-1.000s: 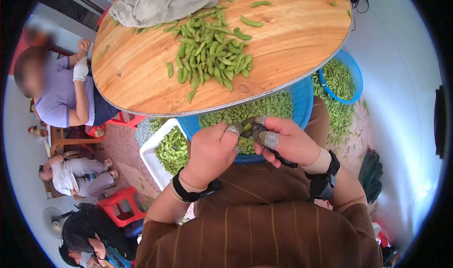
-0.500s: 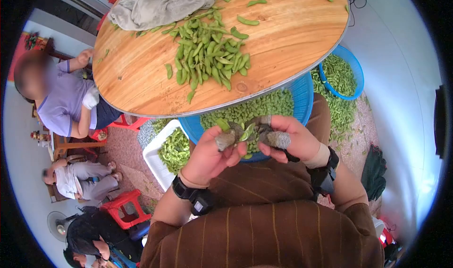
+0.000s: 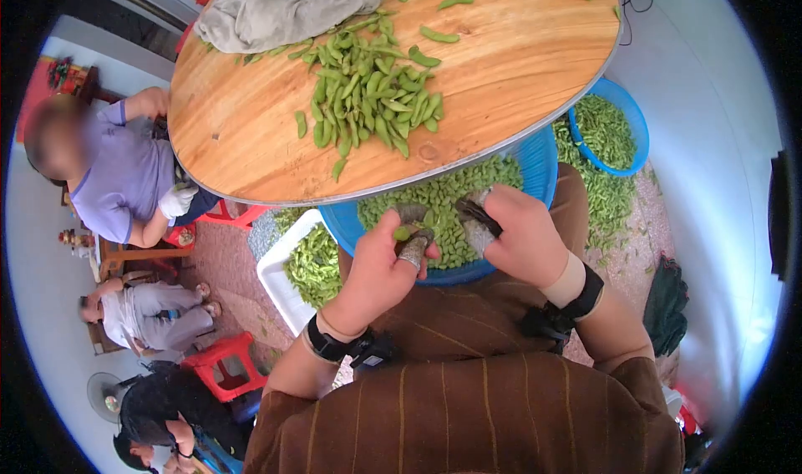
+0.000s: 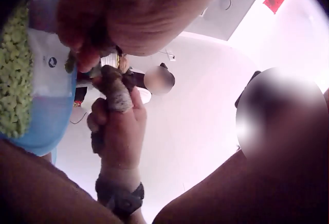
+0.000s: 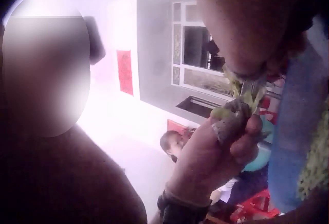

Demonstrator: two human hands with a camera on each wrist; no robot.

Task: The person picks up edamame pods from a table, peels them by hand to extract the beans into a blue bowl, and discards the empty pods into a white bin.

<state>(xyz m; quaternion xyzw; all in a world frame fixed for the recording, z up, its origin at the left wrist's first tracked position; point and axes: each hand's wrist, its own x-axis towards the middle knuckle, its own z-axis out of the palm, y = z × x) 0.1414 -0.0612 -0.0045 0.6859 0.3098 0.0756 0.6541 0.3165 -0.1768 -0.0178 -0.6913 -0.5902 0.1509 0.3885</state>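
Over the blue basket point(image 3: 547, 169) of shelled green beans point(image 3: 455, 244), my left hand point(image 3: 376, 261) pinches a green soybean pod point(image 3: 403, 233) between thumb and finger. My right hand point(image 3: 522, 232) is a little apart from it on the right, fingers bent in towards the thumb; I cannot tell whether it holds anything. Grey and dark wrappings cover thumbs and fingertips of both hands. In the right wrist view, green pod pieces point(image 5: 222, 113) show at the left hand's fingertips, close under the right hand's. The left wrist view has the right hand point(image 4: 121, 131) below the left.
A round wooden table point(image 3: 518, 81) overhangs the basket, bearing a pod heap point(image 3: 376, 90) and a grey cloth point(image 3: 288, 10). A white tray point(image 3: 271, 265) of pods is at left; more pods and a blue-rimmed basket point(image 3: 646, 131) are at right. Other people sit along the left.
My hands were close together, then turned up with split green pod pieces between them. Now they are farther apart, backs up, with a pod in the left. The gloved person's hand has lowered.
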